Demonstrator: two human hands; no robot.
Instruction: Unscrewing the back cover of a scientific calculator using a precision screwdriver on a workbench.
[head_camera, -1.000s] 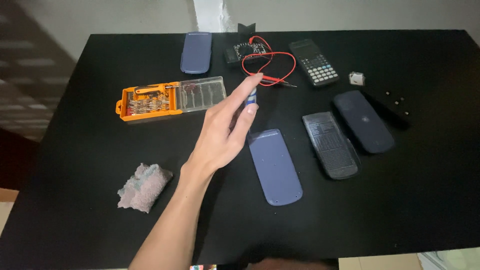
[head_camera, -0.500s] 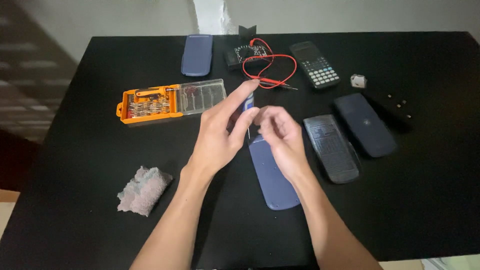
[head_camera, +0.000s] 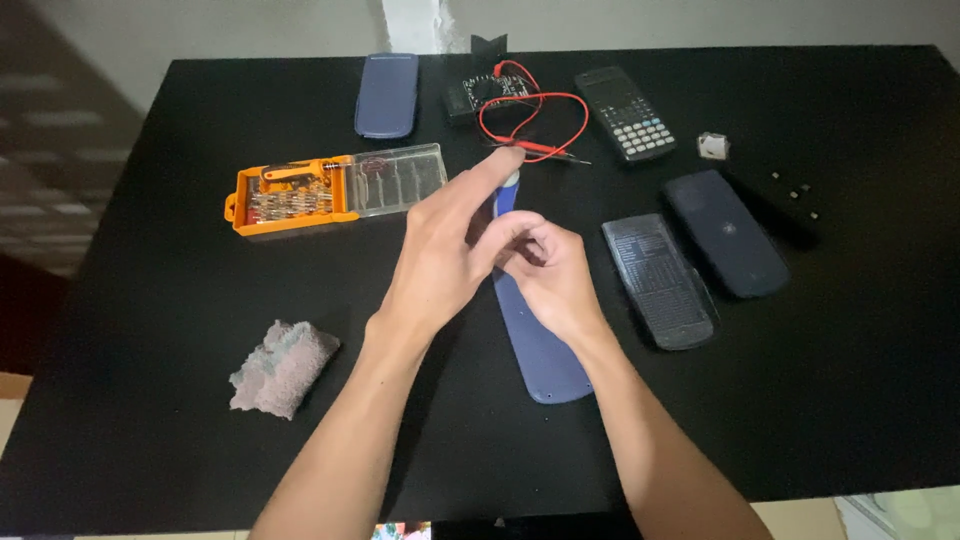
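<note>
The right hand has joined the left hand since a second ago. Both now pinch a small blue-and-white handled screwdriver, fingers closed around it, above a dark blue plastic calculator cover lying beneath the fingertips.

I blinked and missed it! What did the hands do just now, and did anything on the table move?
The right hand came in from below and met the left hand over the blue cover. The left hand drew back a little toward the person, holding the blue-handled screwdriver. The orange bit case, calculator and grey cloth stayed where they were.
</note>
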